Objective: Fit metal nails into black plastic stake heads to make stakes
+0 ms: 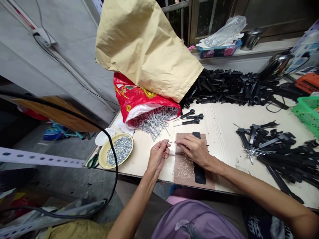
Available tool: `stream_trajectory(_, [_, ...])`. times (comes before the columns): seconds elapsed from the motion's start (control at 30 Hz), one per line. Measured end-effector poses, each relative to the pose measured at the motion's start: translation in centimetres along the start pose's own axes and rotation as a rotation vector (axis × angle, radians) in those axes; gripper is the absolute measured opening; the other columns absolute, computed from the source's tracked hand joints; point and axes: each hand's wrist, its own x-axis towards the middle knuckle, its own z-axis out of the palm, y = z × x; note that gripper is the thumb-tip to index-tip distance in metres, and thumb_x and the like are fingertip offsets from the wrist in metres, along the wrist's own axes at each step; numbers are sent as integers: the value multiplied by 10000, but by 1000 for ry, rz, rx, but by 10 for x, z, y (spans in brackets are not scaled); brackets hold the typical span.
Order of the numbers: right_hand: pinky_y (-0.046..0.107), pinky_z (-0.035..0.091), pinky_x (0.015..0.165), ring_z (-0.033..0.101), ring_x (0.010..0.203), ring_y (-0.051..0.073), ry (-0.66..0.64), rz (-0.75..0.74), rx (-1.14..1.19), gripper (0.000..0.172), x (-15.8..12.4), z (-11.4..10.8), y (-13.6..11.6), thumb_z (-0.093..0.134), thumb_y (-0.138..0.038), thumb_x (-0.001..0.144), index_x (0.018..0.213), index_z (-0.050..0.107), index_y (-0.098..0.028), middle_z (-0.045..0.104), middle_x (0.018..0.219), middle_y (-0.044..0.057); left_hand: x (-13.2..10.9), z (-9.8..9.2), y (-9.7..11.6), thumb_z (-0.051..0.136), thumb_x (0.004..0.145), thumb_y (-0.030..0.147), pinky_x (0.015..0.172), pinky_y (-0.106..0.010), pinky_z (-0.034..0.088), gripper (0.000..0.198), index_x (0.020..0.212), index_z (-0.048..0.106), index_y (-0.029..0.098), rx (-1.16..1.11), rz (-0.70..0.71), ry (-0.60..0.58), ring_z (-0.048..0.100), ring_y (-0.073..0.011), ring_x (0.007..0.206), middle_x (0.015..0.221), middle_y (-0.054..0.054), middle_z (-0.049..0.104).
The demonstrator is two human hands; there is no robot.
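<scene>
Spanning left hand [159, 153] to right hand [195, 149], thin metal pin [171, 142], straight.

Both arms are bare and reaching forward here, with the hands close together but not quite touching. Left forearm [142, 196] comes up from the bottom at a pretty steep slant, wrist [154, 172] more or less in line with it. The left hand [159, 151] is turned kinda inward, thumb and index pinched together up top, other fingers curled loosely underneath. Right forearm [244, 182] comes in way flatter, slanting up from the lower right. The right hand [195, 149] is back-side up, fingers stretched toward the left one, tips bunched close; can't really make out its thumb.
</scene>
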Motion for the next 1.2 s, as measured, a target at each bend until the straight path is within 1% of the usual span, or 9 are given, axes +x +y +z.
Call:
stream_trajectory(0.17, [310, 430, 737, 531, 863, 195, -1, 1, -105, 235, -1, -7, 0, 431, -239, 930, 1017, 646, -202, 629, 886, 69, -6, 17, -1, 745, 663, 356, 402, -151, 360, 341, 881, 645, 114, -63, -9, -34, 476, -34, 484, 706, -6, 601])
stream_trajectory(0.33, [298, 392, 701, 520, 830, 192, 6, -9, -250, 216, -4, -11, 0, 431, -251, 935, 985, 638, -213, 630, 855, 57, -6, 20, -4, 731, 681, 358, 421, -169, 402, 322, 883, 662, 118, -34, 24, -41, 483, -38, 486, 707, -4, 611])
stream_trajectory(0.43, [303, 363, 686, 519, 808, 191, 16, -26, -336, 200, -8, -9, 1, 434, -251, 936, 968, 628, -216, 632, 834, 55, -6, 22, -5, 717, 691, 369, 428, -184, 429, 316, 865, 669, 110, 34, 86, -19, 486, -43, 479, 707, -12, 615])
stream_trajectory(0.53, [304, 344, 665, 517, 765, 185, 19, -36, -369, 201, -11, -5, 3, 426, -245, 938, 930, 622, -202, 624, 793, 57, -6, 23, -5, 689, 718, 368, 450, -196, 459, 303, 871, 679, 105, 121, 160, 1, 495, -48, 491, 712, -18, 621])
stream_trajectory(0.63, [299, 331, 652, 513, 744, 182, 15, -36, -381, 198, -14, -3, 5, 426, -234, 936, 902, 618, -194, 613, 758, 54, -5, 23, -7, 676, 726, 376, 477, -211, 485, 332, 920, 687, 108, 160, 167, -7, 501, -54, 509, 731, -26, 634])
stream_trajectory(0.8, [288, 315, 647, 510, 741, 165, 22, -13, -395, 205, -14, -5, 5, 423, -226, 940, 873, 613, -188, 618, 766, 48, -3, 23, -10, 663, 736, 386, 486, -216, 481, 357, 964, 685, 113, 173, 151, -33, 502, -57, 503, 724, -25, 641])
stream_trajectory(0.93, [290, 300, 645, 488, 736, 154, 20, -30, -420, 207, -13, -11, 4, 436, -230, 941, 866, 625, -189, 616, 770, 30, -2, 22, -10, 657, 747, 379, 472, -199, 458, 309, 904, 688, 115, 228, 166, -37, 500, -53, 480, 676, 2, 614])
stream_trajectory(1.1, [314, 271, 651, 465, 751, 170, 12, -131, -531, 206, -13, -13, 4, 432, -217, 942, 941, 637, -199, 630, 807, 30, 1, 18, -7, 661, 735, 408, 439, -202, 430, 315, 804, 682, 102, 280, 79, -85, 475, -59, 429, 599, 10, 593])
stream_trajectory(1.2, [307, 267, 644, 473, 751, 165, -17, -112, -510, 198, -15, -11, 7, 440, -218, 939, 942, 636, -195, 627, 801, 30, 3, 15, -3, 653, 744, 402, 462, -204, 434, 298, 769, 683, 107, 390, 118, -92, 492, -68, 434, 569, 13, 590])
